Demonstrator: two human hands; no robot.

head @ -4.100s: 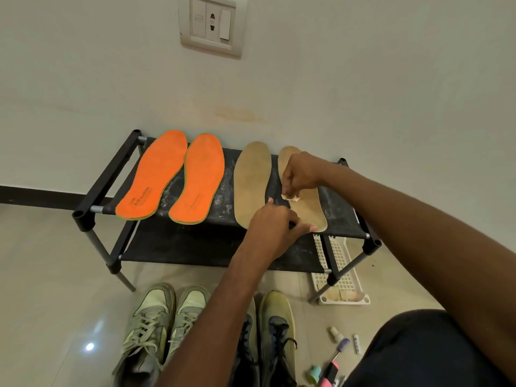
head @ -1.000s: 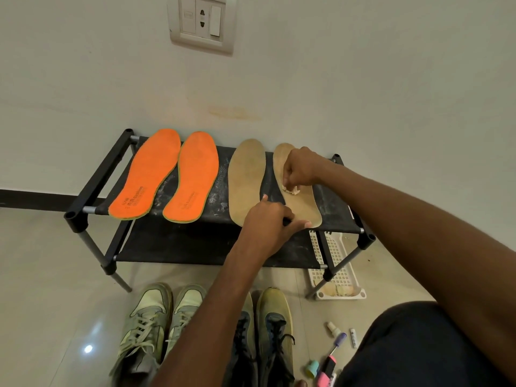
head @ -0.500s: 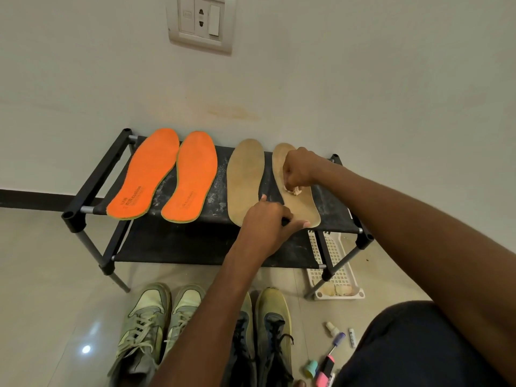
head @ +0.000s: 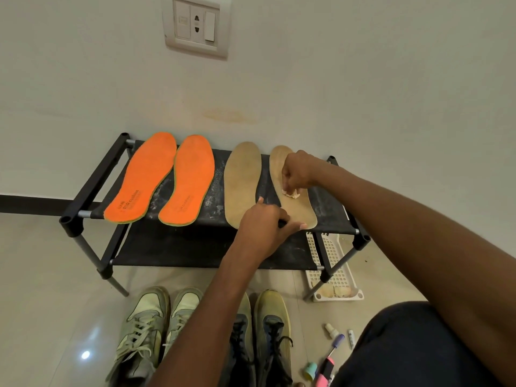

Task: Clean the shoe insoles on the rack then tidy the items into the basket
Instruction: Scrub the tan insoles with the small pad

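Right hand point(head: 296, 172) pinches wad point(head: 291, 194) on tan insole point(head: 300, 210), left hand point(head: 264, 229) grips its heel; basket point(head: 339, 277) holds scraps.

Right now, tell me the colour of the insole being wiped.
Tan, seen in the head view.
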